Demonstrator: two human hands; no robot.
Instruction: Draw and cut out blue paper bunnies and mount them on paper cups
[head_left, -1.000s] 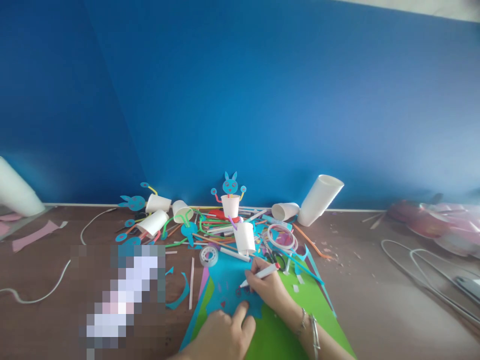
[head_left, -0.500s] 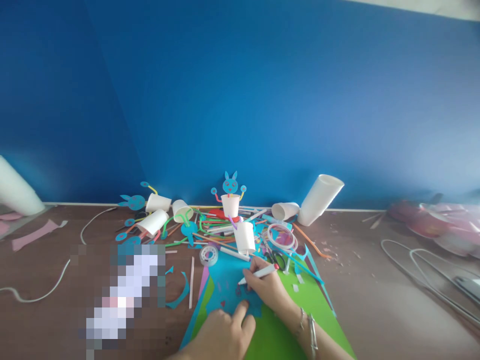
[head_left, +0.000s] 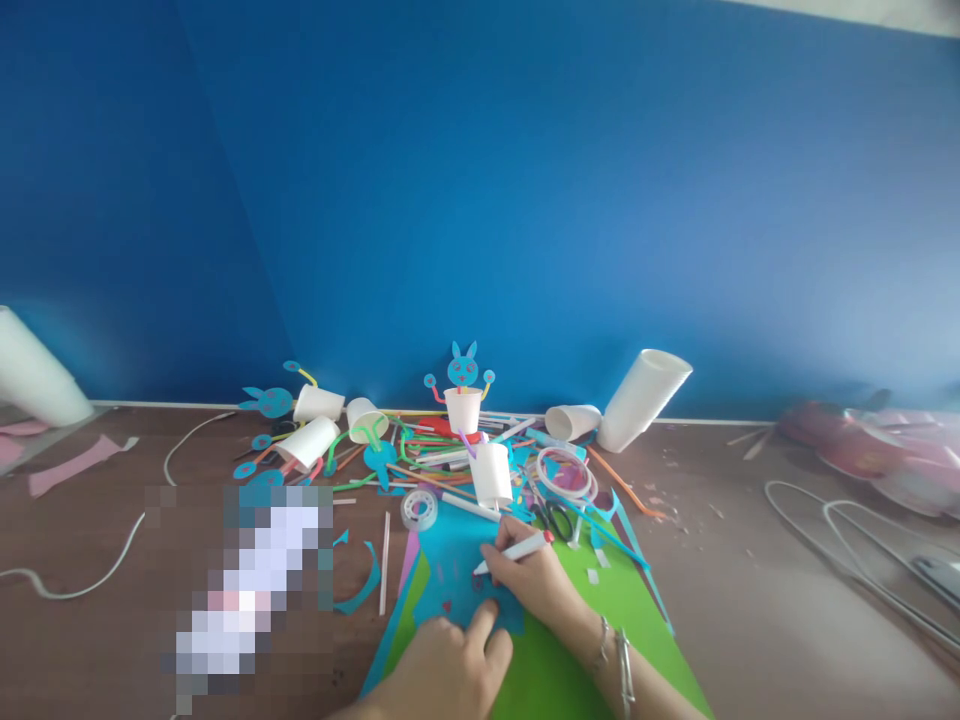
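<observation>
I have a white marker [head_left: 525,546] with a red end in my right hand [head_left: 536,575]. The thumb and fingers pinch it, and it slants so that its tip points down at the blue paper [head_left: 461,542]. From my seat far away, I can't tell if the tip is touching. Small dark marks are right by the tip. A little red heart [head_left: 447,607] is on the same paper, close to my left hand [head_left: 450,660]. That hand rests on the near side of the blue paper, with the pointing finger stretched out and the thumb apart. I don't see it gripping anything. The blue paper lies on top of a big green paper [head_left: 619,620], in the middle of the brown table [head_left: 750,610]. Silver bracelets [head_left: 625,672] are on my right wrist.

Just past the blue paper I see a tape roll [head_left: 433,511], a white cup [head_left: 492,476] with a purple straw, and some scissors [head_left: 559,522]. Behind them, lots of bright straws [head_left: 431,461] lie in a messy pile. A blue rabbit head [head_left: 463,371] pokes up over a cup by the wall. More cups lie tipped over on the left, with blue paper shapes. A tall white stack [head_left: 645,400] leans near the wall on the right.
</observation>
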